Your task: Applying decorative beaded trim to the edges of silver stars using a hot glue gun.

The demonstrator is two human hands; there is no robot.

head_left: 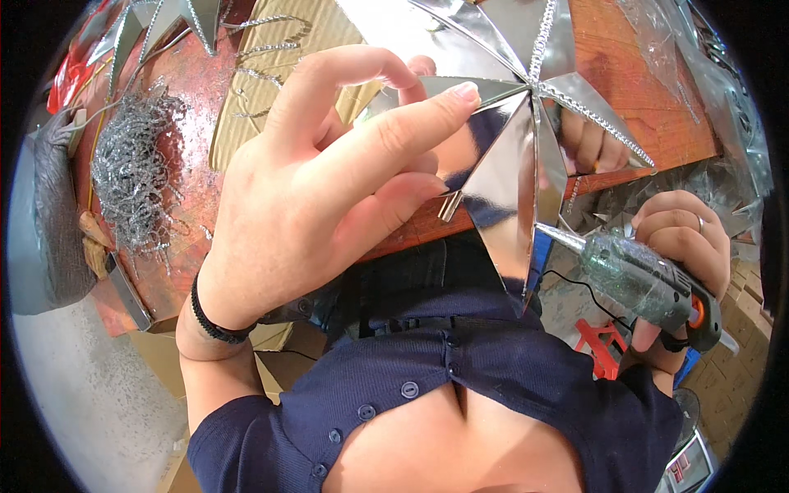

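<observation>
A large mirror-silver folded star (pixel 501 197) lies in front of me, one point hanging past the table's near edge toward my body. Silver braided trim runs along some of its ridges; the lower point's ridge shows none. My left hand (pixel 329 156) grips a point on the star's left side, index fingertip on top, thumb lower down. In my right hand (pixel 686 234) is a glue gun (pixel 637 275) with a dark green, partly clear body. Its metal nozzle points left, at or very near the edge of the lower point; contact is hard to tell.
A tangled heap of silver trim (pixel 136 172) sits on the reddish table (pixel 641 74) at left. Cardboard (pixel 246 99) with loose trim strands lies behind my left hand. Another silver star (pixel 156 29) stands far left. Clear plastic (pixel 690 66) covers the right side; a red stool (pixel 604 345) is below.
</observation>
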